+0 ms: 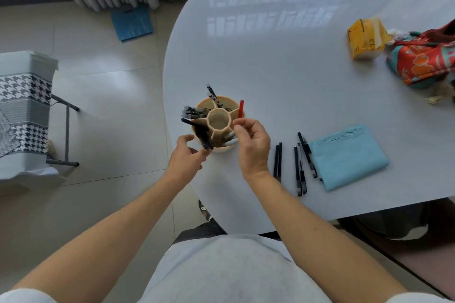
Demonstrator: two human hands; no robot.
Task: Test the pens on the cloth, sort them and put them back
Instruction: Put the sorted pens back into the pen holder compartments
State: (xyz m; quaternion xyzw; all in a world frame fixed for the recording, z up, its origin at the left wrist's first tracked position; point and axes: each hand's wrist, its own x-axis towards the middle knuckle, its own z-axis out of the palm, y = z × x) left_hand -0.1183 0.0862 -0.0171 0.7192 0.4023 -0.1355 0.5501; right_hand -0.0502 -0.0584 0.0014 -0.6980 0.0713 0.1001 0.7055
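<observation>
A beige pen holder (218, 122) with several compartments stands near the table's left edge, with black and pale pens in it. My right hand (251, 146) pinches a red pen (240, 109) that stands upright over the holder's right compartment. My left hand (184, 158) is beside the holder's near left side, its fingertips at a black pen (200, 134) that leans out; a grip is not plain. Several black pens (299, 167) lie on the table beside a folded light blue cloth (349, 157) that bears ink scribbles.
A yellow packet (364, 39) and a red patterned bag (423, 56) sit at the white table's (283, 69) far right. A houndstooth-covered seat (24, 110) stands on the floor to the left. A blue folder (131, 22) lies on the floor by the radiator.
</observation>
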